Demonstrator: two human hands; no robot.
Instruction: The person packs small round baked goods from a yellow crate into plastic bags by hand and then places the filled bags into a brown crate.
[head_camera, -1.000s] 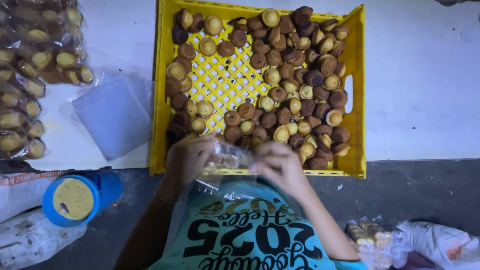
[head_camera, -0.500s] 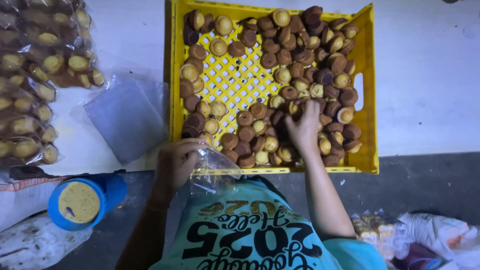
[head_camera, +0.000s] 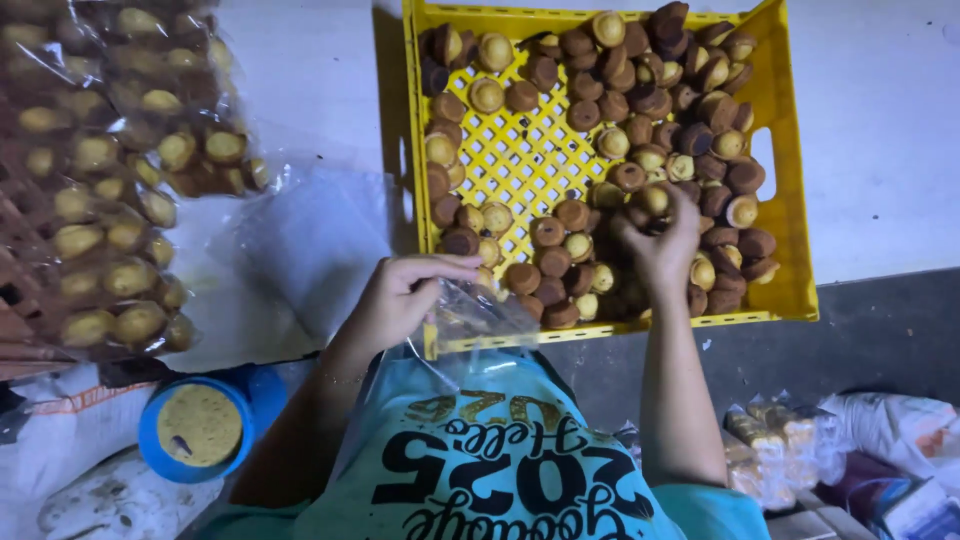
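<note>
A yellow perforated plastic crate (head_camera: 520, 165) lies on the table, filled with many small brown and golden cupcakes (head_camera: 640, 130). My right hand (head_camera: 660, 240) reaches into the crate and closes on a cupcake or two near its front middle. My left hand (head_camera: 400, 300) holds a clear plastic bag (head_camera: 480, 315) open at the crate's near edge. My teal printed shirt fills the bottom of the view.
Packed clear bags of cupcakes (head_camera: 110, 180) pile up at the left. A stack of flat empty plastic bags (head_camera: 300, 240) lies beside the crate. A blue round container (head_camera: 205, 425) sits at the lower left. More packed bags (head_camera: 780, 440) lie on the floor at the lower right.
My right hand left the bag, reached forward into the crate and closed on cupcakes. My left hand stayed on the bag. The view moved closer to the crate.
</note>
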